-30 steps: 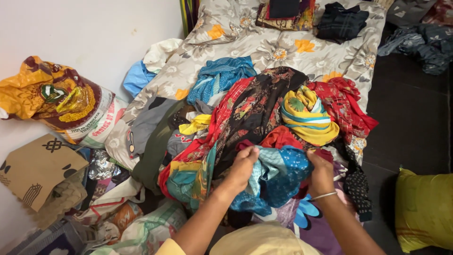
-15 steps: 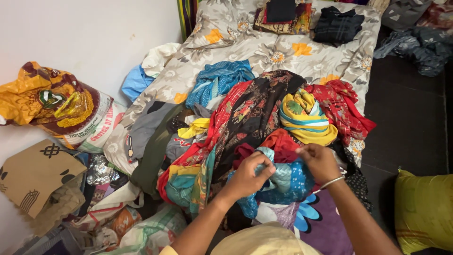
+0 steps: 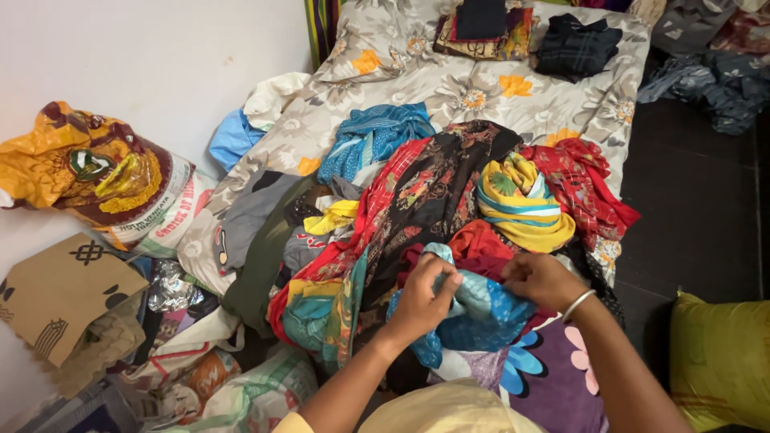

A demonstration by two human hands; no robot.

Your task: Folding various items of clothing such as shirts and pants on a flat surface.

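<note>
A heap of mixed clothes lies on a grey flowered bedsheet. My left hand grips a fold of a light blue patterned cloth at the heap's near edge. My right hand, with a silver bangle on the wrist, pinches the same blue cloth next to a red garment. Behind my hands lie a black and red flowered garment, a yellow and teal striped cloth and a red patterned cloth.
Stuffed printed sacks and a brown cardboard piece stand at the left by the white wall. Folded dark clothes sit at the sheet's far end. A yellow-green cushion lies at the right on the dark floor.
Both hands have drawn closer together on the blue cloth and gathered it up. The view has shifted slightly downward.
</note>
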